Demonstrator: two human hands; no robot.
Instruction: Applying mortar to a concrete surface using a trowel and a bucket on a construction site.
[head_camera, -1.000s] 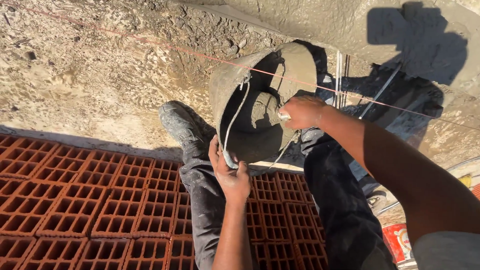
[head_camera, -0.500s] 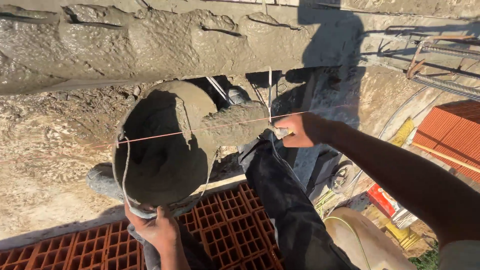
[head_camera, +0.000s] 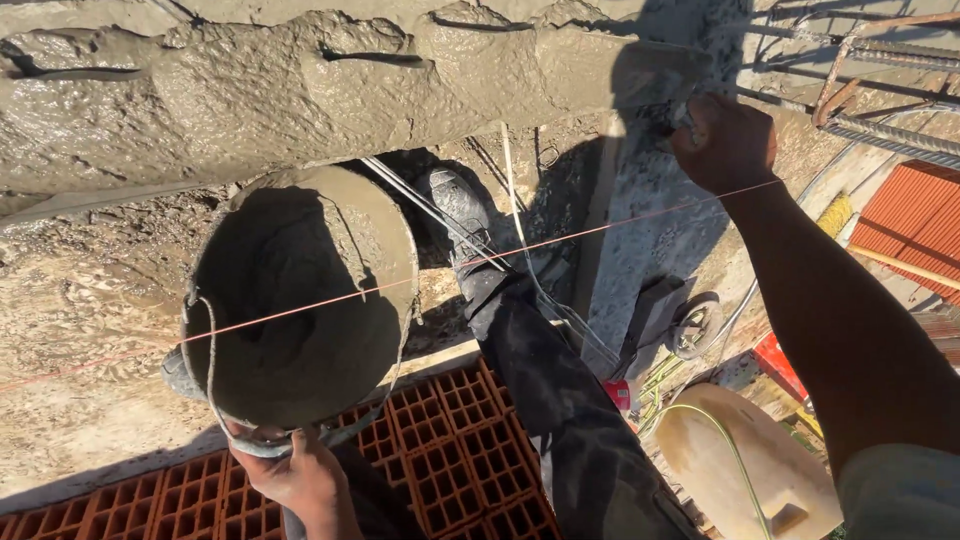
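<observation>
Mortar-caked bucket (head_camera: 300, 300) tips mouth-up toward camera — left hand (head_camera: 295, 475) grips its handle; right hand (head_camera: 725, 145) fisted, contents unclear.

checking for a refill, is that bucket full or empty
Nearly empty: the tipped bucket, held by the left hand, shows only a mortar coating inside.

Red box-like package (head_camera: 778, 365) at lower right, below ledge; no signs, screens.

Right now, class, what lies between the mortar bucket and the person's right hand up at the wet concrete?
In the head view, between the bucket and the right hand lie the person's boot and dark trouser leg, with a taut orange string line stretched across the gap.
</observation>
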